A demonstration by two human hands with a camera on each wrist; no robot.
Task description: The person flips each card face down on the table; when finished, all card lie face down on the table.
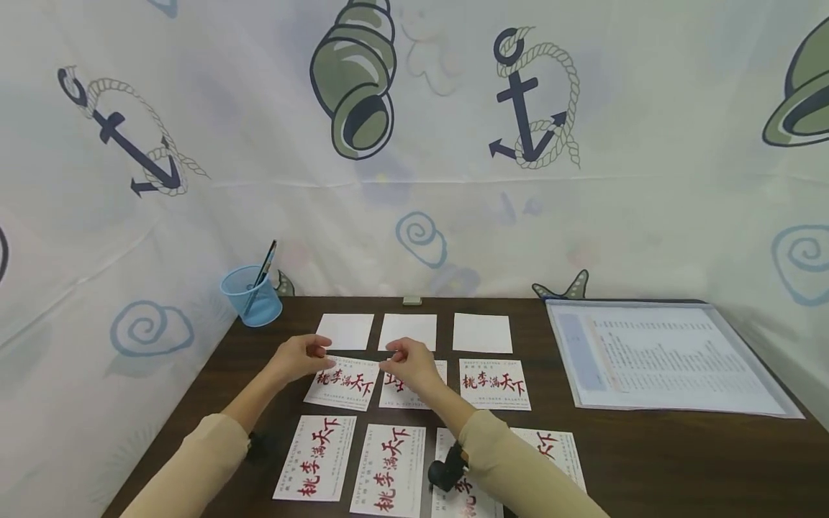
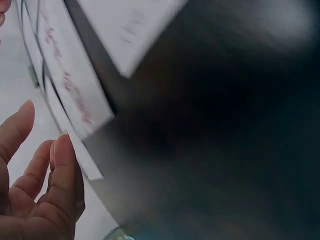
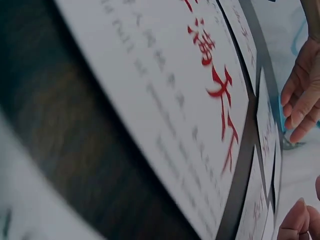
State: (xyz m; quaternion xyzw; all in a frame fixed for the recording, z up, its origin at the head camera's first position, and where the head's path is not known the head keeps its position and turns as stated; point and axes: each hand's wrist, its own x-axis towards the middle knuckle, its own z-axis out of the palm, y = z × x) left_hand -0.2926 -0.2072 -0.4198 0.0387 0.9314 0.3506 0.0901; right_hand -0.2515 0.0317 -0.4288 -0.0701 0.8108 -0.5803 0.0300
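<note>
Left hand (image 1: 299,360) and right hand (image 1: 414,368) above the middle row of cards. Thumb and fingers of each hand are parted and loosely bent, with nothing visible between them. The left thumb lies over the upper left corner of the left middle-row card (image 1: 343,383), and the right thumb reaches the card's upper right corner; whether either touches cannot be told. This card rests on the dark wood-grain table (image 1: 654,467), slightly askew, its red characters reading 桃李满天下. Beside it, the central middle-row card (image 1: 395,398) is partly covered by the right hand; the right-hand middle-row card (image 1: 495,385) is fully exposed. Behind stands a row of three blank white cards (image 1: 482,333), lying flat. In front lie four upright-format cards (image 1: 387,467) with the same red lettering turned sideways, two partly hidden by the right arm and its black wrist device (image 1: 447,471). At the far left, a blue cup (image 1: 262,309) holds pens (image 1: 265,265); at right lies a printed sheet in a clear cover (image 1: 673,360). A marine-patterned cloth (image 1: 259,201) forms the backdrop.
</note>
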